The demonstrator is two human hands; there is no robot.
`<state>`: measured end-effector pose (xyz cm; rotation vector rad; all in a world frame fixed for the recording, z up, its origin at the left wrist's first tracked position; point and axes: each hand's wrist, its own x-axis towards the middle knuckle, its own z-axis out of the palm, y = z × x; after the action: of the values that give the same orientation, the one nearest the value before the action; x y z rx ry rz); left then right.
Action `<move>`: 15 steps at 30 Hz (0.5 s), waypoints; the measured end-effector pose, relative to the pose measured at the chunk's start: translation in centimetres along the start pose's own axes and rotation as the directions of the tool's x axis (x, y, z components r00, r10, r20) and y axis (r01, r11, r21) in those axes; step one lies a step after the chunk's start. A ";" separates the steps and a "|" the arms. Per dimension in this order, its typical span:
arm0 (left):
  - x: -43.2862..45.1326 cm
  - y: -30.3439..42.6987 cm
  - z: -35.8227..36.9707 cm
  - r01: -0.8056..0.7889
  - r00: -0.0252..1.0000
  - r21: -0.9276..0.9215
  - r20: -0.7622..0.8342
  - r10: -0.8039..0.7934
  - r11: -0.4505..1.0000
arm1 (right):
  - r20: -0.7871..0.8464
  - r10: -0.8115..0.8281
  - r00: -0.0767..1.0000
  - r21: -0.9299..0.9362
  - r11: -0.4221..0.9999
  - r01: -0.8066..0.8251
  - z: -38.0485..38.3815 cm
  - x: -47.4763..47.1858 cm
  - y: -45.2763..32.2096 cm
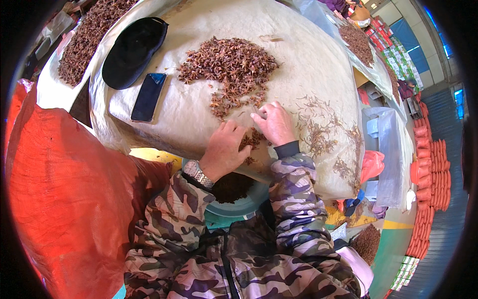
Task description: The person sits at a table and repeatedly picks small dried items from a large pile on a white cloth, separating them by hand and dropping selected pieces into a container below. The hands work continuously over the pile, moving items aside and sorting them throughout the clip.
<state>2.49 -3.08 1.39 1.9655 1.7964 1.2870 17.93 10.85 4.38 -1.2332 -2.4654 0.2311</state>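
Note:
A heap of dried star anise (239, 63) lies on the pale cloth-like cover of the table (321, 71), thinning towards me. My left hand (227, 149) rests palm down at the table's near edge, thumb apart from the fingers, fingertips by the heap's loose front end. A smaller cluster of star anise (254, 138) lies between my hands. My right hand (276, 123) is bent just beyond that cluster, thumb and forefinger close together; whether something small is pinched there is unclear. Thin brown stems (321, 138) are scattered right of it. Below my wrists a blue-grey basin (257, 198) holds dark brown material (229, 188).
A black cap-like item (134, 52) and a smartphone (148, 97) lie on the table's left. A big red sack (74, 194) stands close at my left. Another star anise heap (93, 41) is at far left. Stacked red sacks (422, 168) line the right; a person (336, 7) sits at far right.

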 end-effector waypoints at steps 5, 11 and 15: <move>0.6 -0.5 -0.2 0.010 1.000 -0.082 0.016 -0.009 0.997 | -0.021 0.027 0.999 -0.010 1.000 -0.027 2.0 0.2 2.5; 1.0 -0.6 0.4 0.254 0.958 -0.387 -0.023 -0.285 0.886 | 0.099 -0.083 0.992 0.260 0.964 0.055 -1.5 -1.5 0.2; 1.9 -0.4 1.1 0.220 0.969 -0.504 0.012 -0.248 0.835 | 0.159 -0.124 0.979 0.341 0.938 0.063 -2.6 -3.4 -0.6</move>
<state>2.76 -0.84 1.36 1.3932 1.4622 1.5384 20.41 7.77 6.07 -0.9832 -2.4882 0.7318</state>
